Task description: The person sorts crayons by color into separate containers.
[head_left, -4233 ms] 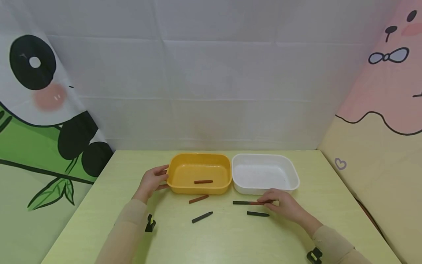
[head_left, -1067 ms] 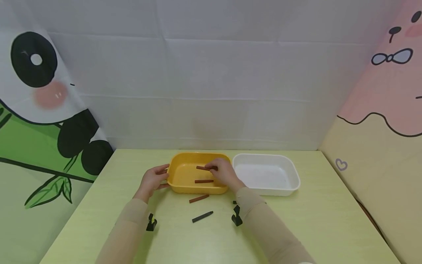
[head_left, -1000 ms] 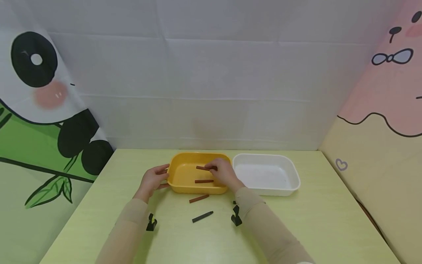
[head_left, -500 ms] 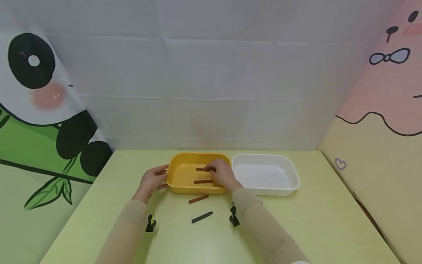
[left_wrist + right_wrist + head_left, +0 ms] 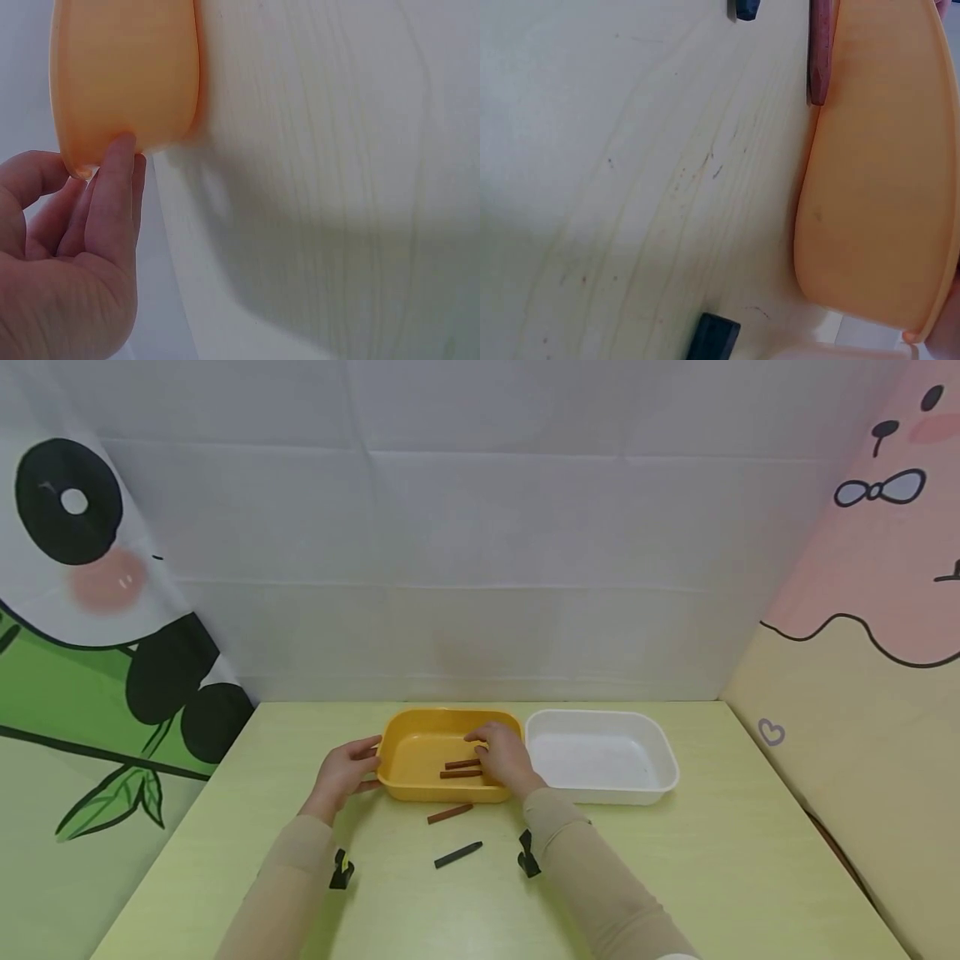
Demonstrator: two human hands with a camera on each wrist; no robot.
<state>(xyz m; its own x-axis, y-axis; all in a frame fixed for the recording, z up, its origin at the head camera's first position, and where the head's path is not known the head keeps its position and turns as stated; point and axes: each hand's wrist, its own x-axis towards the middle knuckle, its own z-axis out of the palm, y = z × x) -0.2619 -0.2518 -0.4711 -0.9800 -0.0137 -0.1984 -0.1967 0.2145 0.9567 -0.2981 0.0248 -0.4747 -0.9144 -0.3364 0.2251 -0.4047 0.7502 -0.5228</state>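
My left hand (image 5: 347,774) holds the left end of the yellow tray (image 5: 408,790), with fingers at its rim and outer wall; the left wrist view shows the hand (image 5: 75,255) there too. Over the right part of this tray is my right hand (image 5: 504,755), thumb and fingers apart and holding nothing. Just left of its fingertips, a brown-red crayon (image 5: 461,765) lies inside the tray, close to a second brown-red crayon (image 5: 459,774). In the right wrist view the right hand (image 5: 946,319) shows only at the frame's edge, by the tray's rim.
A white tray (image 5: 600,797) stands to the right, beside the yellow one. On the table in front lie another brown-red crayon (image 5: 450,813) and a black crayon (image 5: 458,855). The right wrist view shows a further black crayon (image 5: 714,339), hidden by my right arm in the head view.
My right hand brought a brown-red crayon from in front of the white tray into the yellow tray, lowered it and let go. My left hand stays at the tray's end.
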